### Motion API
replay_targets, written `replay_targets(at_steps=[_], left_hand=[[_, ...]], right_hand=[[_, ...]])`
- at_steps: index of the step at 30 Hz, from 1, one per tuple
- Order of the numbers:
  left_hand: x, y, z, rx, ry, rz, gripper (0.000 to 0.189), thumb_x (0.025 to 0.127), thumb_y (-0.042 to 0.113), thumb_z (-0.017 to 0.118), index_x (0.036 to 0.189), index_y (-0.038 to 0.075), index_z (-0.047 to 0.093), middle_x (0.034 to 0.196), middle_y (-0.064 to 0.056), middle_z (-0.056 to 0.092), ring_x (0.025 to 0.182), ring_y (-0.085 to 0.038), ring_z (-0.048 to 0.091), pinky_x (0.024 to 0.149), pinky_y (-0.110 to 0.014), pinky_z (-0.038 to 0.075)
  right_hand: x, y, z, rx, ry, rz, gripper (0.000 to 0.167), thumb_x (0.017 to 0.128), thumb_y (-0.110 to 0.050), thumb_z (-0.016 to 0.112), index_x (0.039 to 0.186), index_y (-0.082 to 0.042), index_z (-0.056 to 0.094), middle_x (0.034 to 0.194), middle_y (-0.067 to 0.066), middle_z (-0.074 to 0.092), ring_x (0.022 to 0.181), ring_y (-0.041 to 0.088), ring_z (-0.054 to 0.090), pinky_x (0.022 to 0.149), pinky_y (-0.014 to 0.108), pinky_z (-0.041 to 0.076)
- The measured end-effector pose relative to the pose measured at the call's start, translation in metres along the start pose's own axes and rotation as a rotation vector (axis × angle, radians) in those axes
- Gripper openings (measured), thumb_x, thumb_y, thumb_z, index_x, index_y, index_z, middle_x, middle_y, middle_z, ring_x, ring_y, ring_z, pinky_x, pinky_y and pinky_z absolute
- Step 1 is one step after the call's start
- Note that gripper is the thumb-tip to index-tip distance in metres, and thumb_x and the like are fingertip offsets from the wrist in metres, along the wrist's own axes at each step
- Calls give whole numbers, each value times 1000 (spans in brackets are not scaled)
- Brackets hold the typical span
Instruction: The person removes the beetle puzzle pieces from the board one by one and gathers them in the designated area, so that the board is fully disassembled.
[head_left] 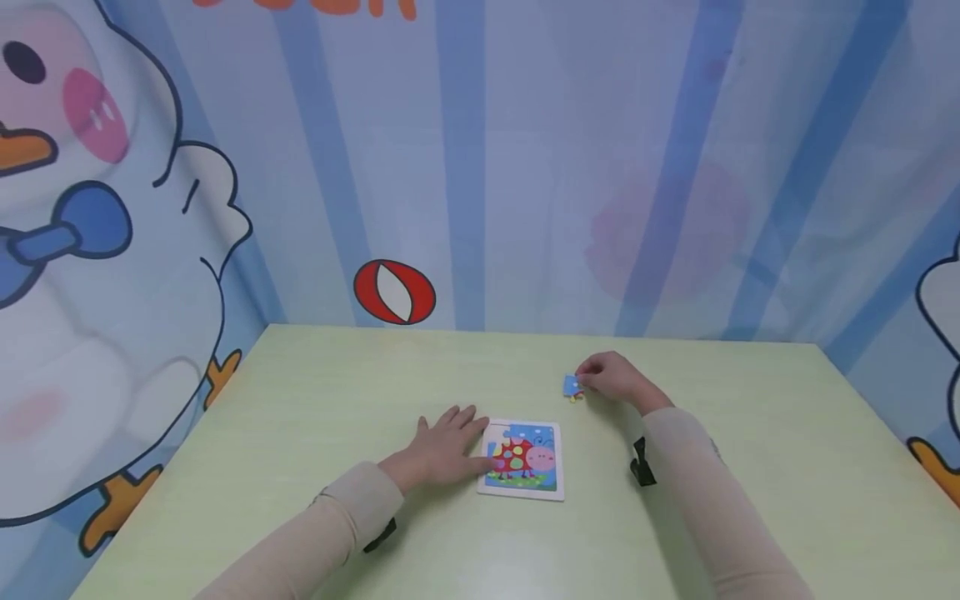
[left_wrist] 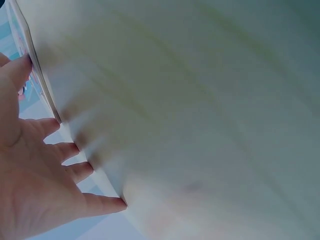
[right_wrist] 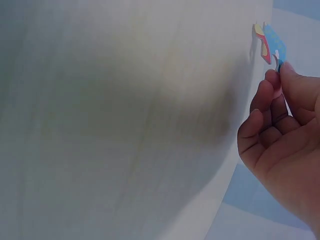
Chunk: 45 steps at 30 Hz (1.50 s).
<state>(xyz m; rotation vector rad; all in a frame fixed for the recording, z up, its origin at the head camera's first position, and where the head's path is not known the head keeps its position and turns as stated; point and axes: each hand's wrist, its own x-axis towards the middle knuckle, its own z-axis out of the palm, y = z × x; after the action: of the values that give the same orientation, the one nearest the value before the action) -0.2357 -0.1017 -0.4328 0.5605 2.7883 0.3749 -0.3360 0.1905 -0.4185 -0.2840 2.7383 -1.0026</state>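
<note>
A small jigsaw puzzle [head_left: 538, 467] in a white frame lies on the table, showing a red spotted ladybug on blue and green; its upper left corner looks pale, without picture. My left hand [head_left: 448, 450] rests at the puzzle's left edge, fingers spread, the thumb over the picture. In the left wrist view the fingertips of the left hand [left_wrist: 45, 165] touch the table and the frame's edge. Beyond the puzzle to the right, my right hand [head_left: 613, 379] pinches a blue puzzle piece [right_wrist: 274, 45] with red and yellow parts between thumb and index finger.
The pale green table [head_left: 337, 375] reaches back to a blue striped cloth backdrop [head_left: 525, 208] with cartoon birds on both sides. Black straps [head_left: 642, 463] hang at the wrists below the sleeves.
</note>
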Motion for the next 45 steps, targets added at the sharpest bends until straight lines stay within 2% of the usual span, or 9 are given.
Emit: replay_targets(at_steps=[10,18,25,33,39,45], left_hand=[[2,2,1,-4,9,15,74,91,57,54,150,16,36,159,-10,24,147,-35,15,109,-70,13],[-1,3,1,-4,1,10,73,91,55,55,149,14,36,158,-10,25,147,-34,16,109,-70,13],[1,1,6,-10,1,13,73,91,55,55,150,16,37,158,-9,26,147,-34,16,109,-70,13],[1,1,5,-2,9,16,73,91,56,55,150,15,36,158,-10,26,147,-34,16,108,-70,13],[0,0,4,1,8,13,73,92,56,54,150,15,36,158,-10,26,147,-34,16,108,-70,13],[-1,0,1,-3,11,10,73,92,55,54,150,15,36,158,-10,25,147,-34,16,109,-70,13]], right_hand=[[-1,5,3,-56,17,-5,23,97,-12,54,108,5,65,105,18,63,86,23,54,75,34,46],[0,5,7,-59,23,31,23,98,-12,53,108,4,65,106,18,63,88,24,54,79,36,47],[0,11,9,-75,14,25,23,98,-11,53,109,5,65,107,18,63,92,26,54,84,40,47],[2,12,9,-67,22,6,24,98,-13,53,111,4,64,110,19,62,96,27,55,88,43,47],[0,-1,3,-13,17,-65,28,99,-16,52,118,3,62,117,21,61,102,30,56,91,45,47],[-4,-25,-2,23,-7,-172,31,99,-18,54,122,3,60,115,17,63,101,27,58,90,43,49]])
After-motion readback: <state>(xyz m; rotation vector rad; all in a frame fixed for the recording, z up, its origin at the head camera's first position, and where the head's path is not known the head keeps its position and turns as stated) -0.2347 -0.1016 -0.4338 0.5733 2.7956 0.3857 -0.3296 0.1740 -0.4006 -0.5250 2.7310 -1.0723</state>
